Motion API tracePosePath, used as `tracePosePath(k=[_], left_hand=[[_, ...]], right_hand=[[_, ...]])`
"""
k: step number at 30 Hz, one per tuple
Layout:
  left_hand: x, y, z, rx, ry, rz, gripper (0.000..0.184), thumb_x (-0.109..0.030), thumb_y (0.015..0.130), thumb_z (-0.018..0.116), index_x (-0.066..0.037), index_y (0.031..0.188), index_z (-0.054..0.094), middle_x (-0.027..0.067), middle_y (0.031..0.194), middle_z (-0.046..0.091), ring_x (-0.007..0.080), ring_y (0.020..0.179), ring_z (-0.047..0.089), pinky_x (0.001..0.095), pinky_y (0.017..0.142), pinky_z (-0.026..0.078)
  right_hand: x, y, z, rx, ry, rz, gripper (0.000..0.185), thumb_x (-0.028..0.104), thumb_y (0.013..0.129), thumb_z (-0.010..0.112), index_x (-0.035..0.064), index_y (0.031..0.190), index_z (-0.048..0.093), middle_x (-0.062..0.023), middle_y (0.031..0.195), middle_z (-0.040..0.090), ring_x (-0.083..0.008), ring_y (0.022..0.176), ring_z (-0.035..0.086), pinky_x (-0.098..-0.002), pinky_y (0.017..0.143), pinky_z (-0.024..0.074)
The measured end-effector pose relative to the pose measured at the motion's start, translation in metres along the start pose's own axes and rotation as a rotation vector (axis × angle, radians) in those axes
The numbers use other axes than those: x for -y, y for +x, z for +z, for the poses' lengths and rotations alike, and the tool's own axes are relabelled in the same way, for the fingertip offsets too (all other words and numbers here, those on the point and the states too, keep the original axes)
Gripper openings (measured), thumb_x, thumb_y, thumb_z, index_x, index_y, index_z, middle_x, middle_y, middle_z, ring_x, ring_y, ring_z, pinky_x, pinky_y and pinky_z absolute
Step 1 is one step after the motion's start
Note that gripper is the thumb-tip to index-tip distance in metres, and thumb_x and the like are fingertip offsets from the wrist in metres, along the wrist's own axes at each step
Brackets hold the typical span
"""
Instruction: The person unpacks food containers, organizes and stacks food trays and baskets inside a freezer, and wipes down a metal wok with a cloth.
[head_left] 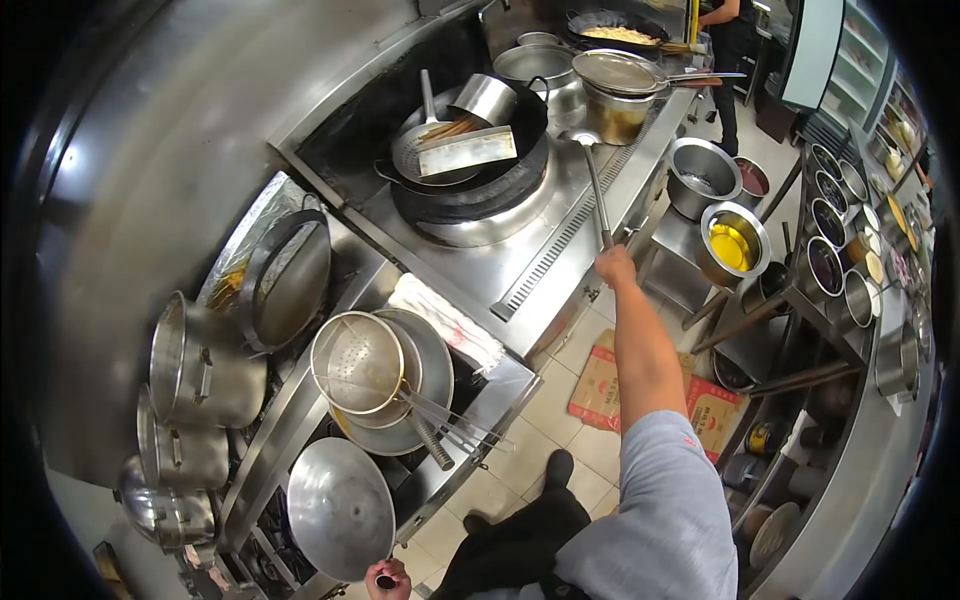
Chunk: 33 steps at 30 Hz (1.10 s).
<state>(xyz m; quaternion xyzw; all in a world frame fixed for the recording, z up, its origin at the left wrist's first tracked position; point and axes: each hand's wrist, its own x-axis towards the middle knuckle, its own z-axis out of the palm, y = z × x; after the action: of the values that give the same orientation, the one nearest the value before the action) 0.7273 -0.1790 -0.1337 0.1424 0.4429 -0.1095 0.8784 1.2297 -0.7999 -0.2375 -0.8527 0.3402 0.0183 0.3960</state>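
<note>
My left hand (390, 578) is closed round the handle of a silver wok (342, 508) at the bottom of the view, over the near stove. The wok's bowl looks bare. My right arm is stretched forward, and my right hand (615, 265) grips the end of a long-handled ladle (597, 185). The ladle's head lies on the steel stove top, beside a metal pot (615, 115) with a round strainer (617, 72) across it. To its left, a large black wok (535, 125) on the burner holds a perforated skimmer (408, 155), a steel pan (486, 98) and a rectangular metal piece (467, 151).
Strainers (362, 365) rest in a bowl near a folded cloth (445, 318). Tall pots (210, 365) line the left. Right of the stove are a pot of yellow liquid (735, 245) and a rack of containers (826, 265). Flattened cardboard (600, 385) covers floor tiles. Another person (728, 70) stands far back.
</note>
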Motion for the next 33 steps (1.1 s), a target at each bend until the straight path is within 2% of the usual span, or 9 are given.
tracePosePath(k=[2,3,6,7,10,15,20,24,33], left_hand=[[0.002,0.003,-0.009,0.017,0.057,0.066,0.010,-0.008,0.080,0.056,-0.008,0.073,0.049,0.0030,0.070,0.048,0.0153,0.065,0.048,0.0280,0.061,0.044],[0.002,0.004,-0.015,-0.054,0.083,0.045,0.013,-0.010,0.081,0.055,-0.008,0.070,0.048,0.0036,0.068,0.047,0.0162,0.064,0.047,0.0294,0.062,0.043],[0.009,-0.004,-0.012,-0.093,0.231,0.018,0.019,-0.013,0.084,0.053,-0.008,0.067,0.047,0.0040,0.066,0.046,0.0170,0.062,0.046,0.0302,0.061,0.042],[0.021,-0.010,-0.009,0.070,0.429,0.180,0.023,-0.016,0.086,0.051,-0.008,0.065,0.045,0.0052,0.064,0.045,0.0179,0.061,0.046,0.0307,0.059,0.041],[0.027,-0.023,-0.003,0.259,0.278,0.219,0.026,-0.017,0.087,0.051,-0.007,0.064,0.045,0.0066,0.065,0.045,0.0184,0.060,0.046,0.0313,0.058,0.042],[0.017,-0.036,-0.008,0.103,0.091,0.257,0.019,-0.015,0.084,0.054,-0.005,0.068,0.049,0.0061,0.066,0.046,0.0169,0.061,0.047,0.0267,0.054,0.043],[0.011,-0.055,0.037,0.116,0.299,0.376,0.010,-0.012,0.077,0.056,-0.004,0.071,0.052,0.0059,0.066,0.049,0.0164,0.056,0.048,0.0265,0.048,0.043],[0.015,-0.049,0.097,0.146,0.378,0.387,0.017,-0.011,0.075,0.059,-0.002,0.089,0.054,0.0044,0.068,0.049,0.0149,0.054,0.049,0.0253,0.045,0.042],[0.080,0.007,0.262,0.466,0.331,0.096,0.015,-0.014,0.086,0.055,-0.001,0.093,0.051,0.0081,0.077,0.051,0.0183,0.059,0.051,0.0298,0.046,0.046]], right_hand=[[0.018,-0.022,-0.017,0.138,0.206,0.086,0.032,0.021,0.075,0.059,-0.0078,0.089,0.061,-0.0271,0.077,0.064,-0.0357,0.070,0.067,-0.0410,0.067,0.0537],[0.014,-0.024,-0.003,-0.181,0.168,-0.103,0.025,0.016,0.074,0.058,-0.0042,0.059,0.056,-0.0197,0.055,0.057,-0.0294,0.044,0.058,-0.0404,0.044,0.0472],[0.014,-0.058,-0.015,0.101,0.647,-0.003,0.023,0.014,0.076,0.057,-0.0008,0.058,0.053,-0.0119,0.052,0.052,-0.0234,0.038,0.050,-0.0377,0.035,0.0382],[0.007,-0.066,-0.011,0.122,0.779,-0.038,0.022,0.011,0.077,0.055,0.0019,0.057,0.051,-0.0070,0.049,0.047,-0.0189,0.036,0.045,-0.0342,0.032,0.0316],[-0.006,-0.130,-0.025,0.089,0.840,-0.063,0.022,0.010,0.077,0.056,0.0037,0.057,0.049,-0.0068,0.048,0.046,-0.0174,0.036,0.044,-0.0331,0.031,0.0327],[-0.011,-0.242,-0.066,0.043,0.846,-0.165,0.014,0.014,0.080,0.056,0.0035,0.074,0.050,-0.0054,0.054,0.049,-0.0154,0.037,0.046,-0.0321,0.031,0.0361],[0.037,-0.249,-0.133,0.155,0.873,-0.323,0.009,0.010,0.082,0.055,0.0038,0.086,0.050,-0.0052,0.060,0.052,-0.0142,0.039,0.048,-0.0283,0.034,0.0382],[0.094,-0.194,-0.166,0.139,0.935,-0.538,0.025,0.006,0.079,0.052,0.0017,0.103,0.044,-0.0058,0.060,0.051,-0.0142,0.037,0.049,-0.0282,0.032,0.0371],[0.219,0.039,-0.170,0.192,0.908,-0.417,0.005,0.006,0.074,0.052,0.0009,0.075,0.049,-0.0083,0.054,0.049,-0.0173,0.037,0.047,-0.0302,0.032,0.0351]])
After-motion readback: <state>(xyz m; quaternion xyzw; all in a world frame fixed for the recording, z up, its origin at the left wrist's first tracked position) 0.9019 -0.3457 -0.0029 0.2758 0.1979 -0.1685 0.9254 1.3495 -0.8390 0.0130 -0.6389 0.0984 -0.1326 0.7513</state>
